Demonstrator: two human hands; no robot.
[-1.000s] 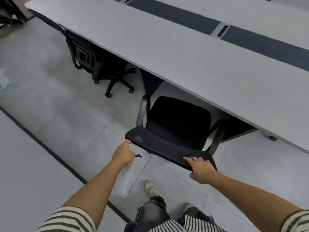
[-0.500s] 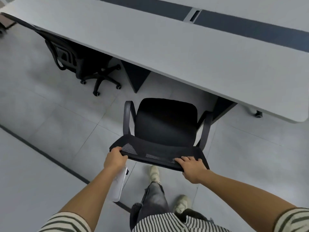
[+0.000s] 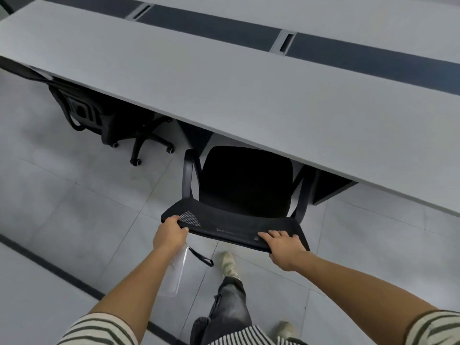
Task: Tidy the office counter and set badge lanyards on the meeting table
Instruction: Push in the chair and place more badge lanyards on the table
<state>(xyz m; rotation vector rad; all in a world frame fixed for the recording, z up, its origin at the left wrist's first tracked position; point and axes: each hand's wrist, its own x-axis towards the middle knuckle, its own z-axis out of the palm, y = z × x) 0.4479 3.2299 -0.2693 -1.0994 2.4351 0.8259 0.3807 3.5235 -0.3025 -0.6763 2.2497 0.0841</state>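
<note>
A grey tiled floor (image 3: 74, 220) runs under a long grey meeting table (image 3: 224, 83) that crosses the view at a slant. A dark strip (image 3: 224, 31) with a cable slot (image 3: 286, 42) lies along the table's far side.

At the left, a black swivel chair (image 3: 99, 115) is pushed in under the table edge, with its castors showing on the tiles.

Right of it stands a black mesh chair (image 3: 246, 180). The front of its seat is just under the table edge and its backrest faces the person.

The left hand (image 3: 170, 232) grips the left corner of the backrest's top, with its fingers curled over the mesh. Below that same hand hangs a clear badge holder (image 3: 178, 272), caught in the grip. Its black lanyard strap (image 3: 200, 256) trails off to the right above the floor, well apart from the tabletop.

A light shoe (image 3: 229, 263) and a grey trouser leg (image 3: 229, 302) show between the forearms.

The right hand (image 3: 283, 247) holds the right end of the backrest's top, with its fingers laid over the edge and bent down onto the mesh.

Both arms end in striped sleeves at the bottom corners. A second shoe (image 3: 286, 329) shows low on the right.
</note>
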